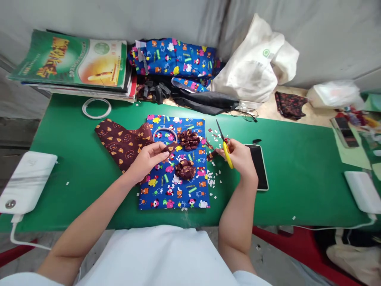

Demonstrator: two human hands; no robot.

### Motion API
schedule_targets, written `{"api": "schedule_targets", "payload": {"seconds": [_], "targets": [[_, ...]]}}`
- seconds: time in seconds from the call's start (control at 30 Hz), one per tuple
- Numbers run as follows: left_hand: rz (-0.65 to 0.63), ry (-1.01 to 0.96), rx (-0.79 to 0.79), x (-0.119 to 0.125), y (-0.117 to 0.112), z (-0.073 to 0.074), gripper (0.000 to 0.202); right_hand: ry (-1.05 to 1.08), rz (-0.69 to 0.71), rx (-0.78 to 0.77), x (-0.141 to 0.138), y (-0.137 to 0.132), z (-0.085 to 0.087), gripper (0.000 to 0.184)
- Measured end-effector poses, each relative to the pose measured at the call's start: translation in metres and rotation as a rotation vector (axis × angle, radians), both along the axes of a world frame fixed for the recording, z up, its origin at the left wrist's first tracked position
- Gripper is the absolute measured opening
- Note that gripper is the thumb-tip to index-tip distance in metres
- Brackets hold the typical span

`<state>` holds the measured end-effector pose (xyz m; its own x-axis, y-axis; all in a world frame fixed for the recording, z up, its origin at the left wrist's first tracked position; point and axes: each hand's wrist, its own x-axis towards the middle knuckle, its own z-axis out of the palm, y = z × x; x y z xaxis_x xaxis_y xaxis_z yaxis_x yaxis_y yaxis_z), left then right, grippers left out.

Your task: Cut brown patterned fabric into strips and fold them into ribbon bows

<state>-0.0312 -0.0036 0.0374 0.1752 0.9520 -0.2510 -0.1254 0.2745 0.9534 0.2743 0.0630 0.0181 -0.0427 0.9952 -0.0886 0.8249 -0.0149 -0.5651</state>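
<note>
My left hand pinches a small end of brown patterned fabric between thumb and fingers, over a blue cartoon-print mat. A larger brown fabric piece with yellow leaf-like motifs spreads out beside and under this hand. My right hand is closed around yellow-handled scissors, whose dark blades point up and away; a narrow brown strip lies close to its fingertips. Two ruffled brown fabric flowers, one upper and one lower, rest on the mat. A pale ring sits near the upper flower.
White paper bits are scattered right of the mat. A dark-screened tablet lies behind my right wrist. Books, folded blue cloth and a white bag line the back. White power banks flank both sides, left and right.
</note>
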Motion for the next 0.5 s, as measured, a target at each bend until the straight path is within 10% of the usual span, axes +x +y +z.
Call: {"api": "schedule_targets", "payload": {"seconds": [0.5], "targets": [[0.006, 0.031, -0.026, 0.001, -0.001, -0.003, 0.020, -0.360, -0.045, -0.090, 0.000, -0.002, 0.006, 0.023]]}}
